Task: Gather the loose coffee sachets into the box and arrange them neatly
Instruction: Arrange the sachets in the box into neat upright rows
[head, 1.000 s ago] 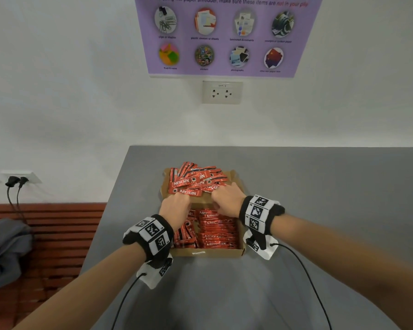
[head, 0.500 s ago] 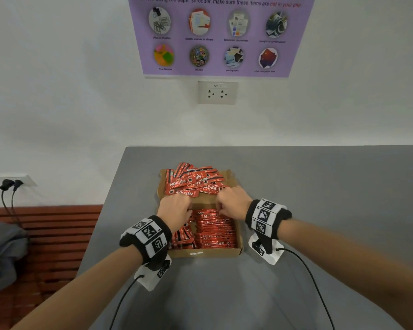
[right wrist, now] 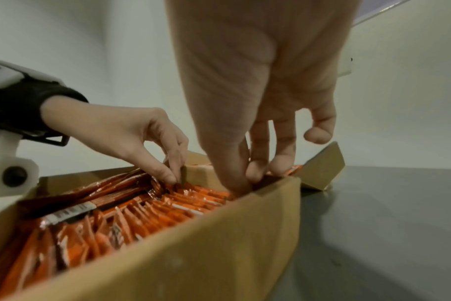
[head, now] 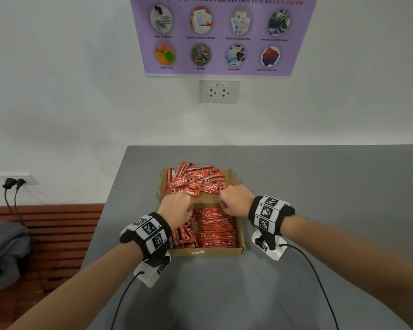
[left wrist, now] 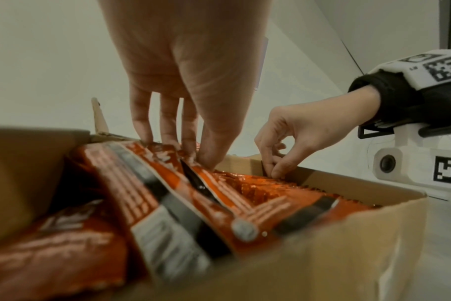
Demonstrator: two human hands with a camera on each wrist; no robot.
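An open cardboard box (head: 208, 252) stands on the grey table (head: 320, 186). Red coffee sachets (head: 216, 228) stand in neat rows inside it, with a few slanted ones at its left. Beyond the box's far wall lies a cardboard flap (head: 231, 175) carrying a loose pile of sachets (head: 193, 182). My left hand (head: 179, 206) pinches the top edge of that far wall at the left, thumb on the box side (left wrist: 209, 160). My right hand (head: 234, 201) pinches the same edge at the right corner (right wrist: 250, 179). The fingertips are hidden in the head view.
The table's left edge drops to a red slatted bench (head: 45, 246) with a grey bag (head: 5, 253). A wall socket (head: 219, 91) and a purple poster (head: 222, 36) are on the wall behind. Camera cables trail from both wrists over the near table.
Both hands have stayed at the box's far wall, with only small finger shifts. The loose pile has barely moved. The head view has drifted slightly.
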